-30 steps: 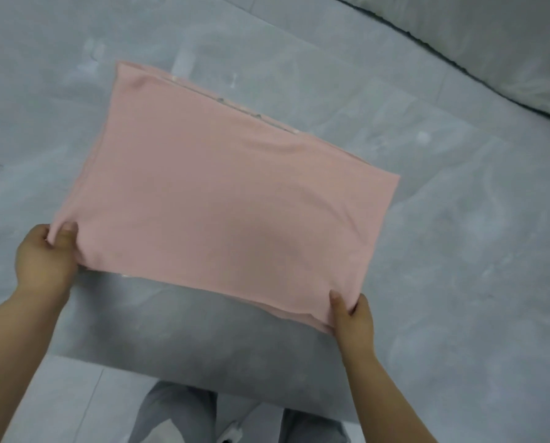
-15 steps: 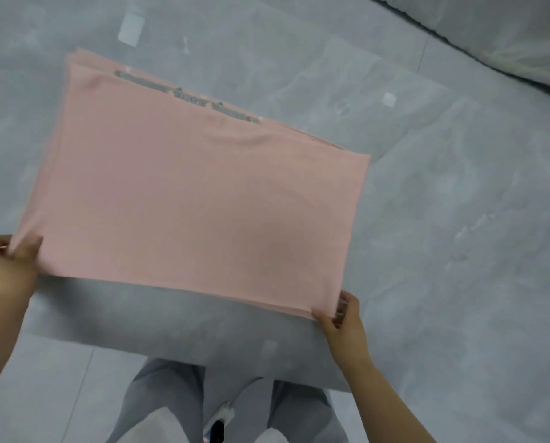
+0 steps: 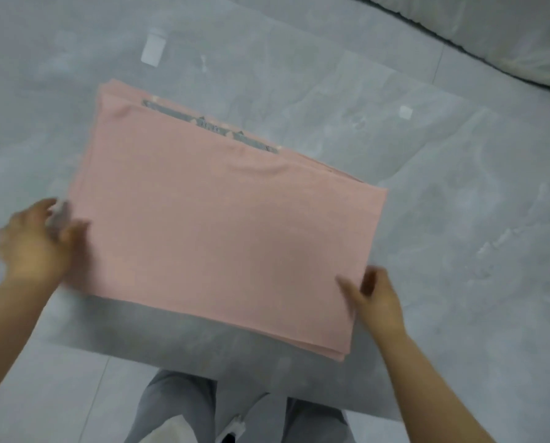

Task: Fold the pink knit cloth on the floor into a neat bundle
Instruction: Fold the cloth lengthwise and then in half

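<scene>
The pink knit cloth (image 3: 222,225) lies flat on the grey floor as a folded rectangle of several layers, with a grey patterned strip showing along its far edge. My left hand (image 3: 37,244) is at the cloth's left edge, fingers spread and blurred, holding nothing. My right hand (image 3: 376,298) is at the near right corner, fingers apart, beside the cloth's edge and not gripping it.
A grey mat or sheet (image 3: 427,187) lies under the cloth on the tiled floor. A pale bundle wrapped in plastic (image 3: 507,36) lies at the far right. My grey trouser legs (image 3: 177,410) are at the bottom. Small white scraps (image 3: 152,52) dot the floor.
Both hands pinched the near corners of the lifted cloth before; now the cloth is down flat and both hands have let go, fingers open at its edges.
</scene>
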`<state>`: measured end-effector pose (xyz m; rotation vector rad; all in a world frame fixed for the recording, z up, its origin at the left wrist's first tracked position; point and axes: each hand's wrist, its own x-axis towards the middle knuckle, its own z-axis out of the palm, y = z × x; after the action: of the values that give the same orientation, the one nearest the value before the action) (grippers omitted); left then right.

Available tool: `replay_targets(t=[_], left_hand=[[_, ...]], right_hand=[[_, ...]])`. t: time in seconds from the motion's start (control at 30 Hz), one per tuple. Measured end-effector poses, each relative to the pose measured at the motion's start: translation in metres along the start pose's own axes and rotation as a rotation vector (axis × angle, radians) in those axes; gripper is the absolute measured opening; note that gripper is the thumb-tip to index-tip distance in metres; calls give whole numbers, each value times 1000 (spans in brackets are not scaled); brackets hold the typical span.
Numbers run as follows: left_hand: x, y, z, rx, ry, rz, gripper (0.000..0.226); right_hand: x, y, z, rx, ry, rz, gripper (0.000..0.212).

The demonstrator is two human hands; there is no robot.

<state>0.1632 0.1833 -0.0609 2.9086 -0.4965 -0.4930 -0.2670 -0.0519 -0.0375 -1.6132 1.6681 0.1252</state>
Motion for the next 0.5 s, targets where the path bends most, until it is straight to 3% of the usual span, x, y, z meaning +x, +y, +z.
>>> replay_targets(t=[0.1, 0.2, 0.37, 0.5], left_hand=[[17, 66, -15, -39, 6, 237, 45], [57, 101, -15, -175, -14, 247, 47], [95, 145, -11, -256, -103, 267, 50], [113, 150, -11, -166, -116, 257, 31]], right_hand=[[52, -40, -4, 180, 169, -43, 46], [93, -70, -7, 298, 285, 41, 58], [115, -80, -12, 298, 289, 90, 26], [115, -76, -23, 302, 262, 40, 18]])
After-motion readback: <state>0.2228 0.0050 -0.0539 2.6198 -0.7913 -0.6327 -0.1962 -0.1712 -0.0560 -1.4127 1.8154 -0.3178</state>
